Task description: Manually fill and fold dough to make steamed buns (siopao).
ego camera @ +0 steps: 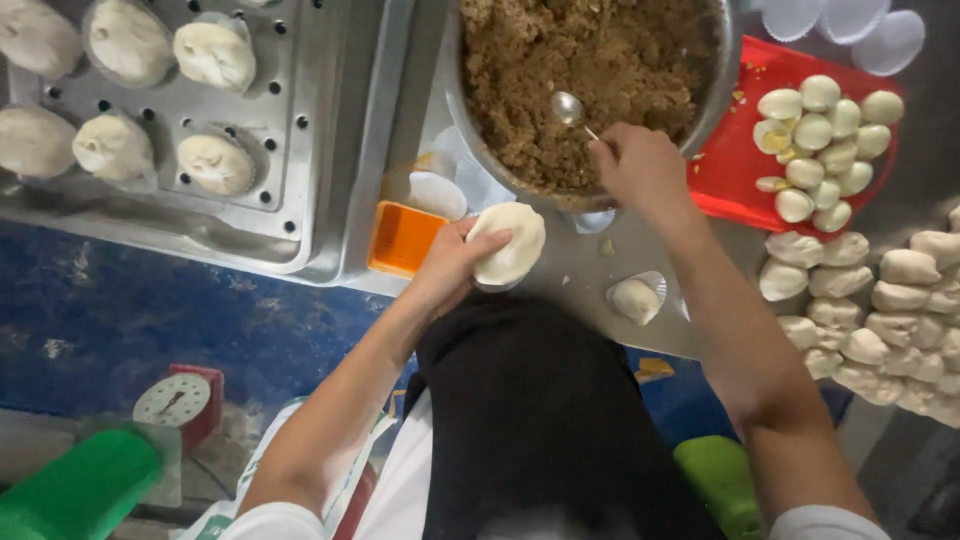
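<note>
My left hand cups a flat round disc of white dough just below the rim of a big metal bowl. The bowl is full of brown minced filling. My right hand grips the handle of a metal spoon, whose bowl rests on the filling near the bowl's near edge. A filled white bun sits in a paper liner on the metal table, between my two forearms.
A perforated steel steamer tray at the left carries several shaped buns. A red tray at the right holds peeled eggs. Dough pieces are piled at the far right. An orange dish, paper liners, a small scale.
</note>
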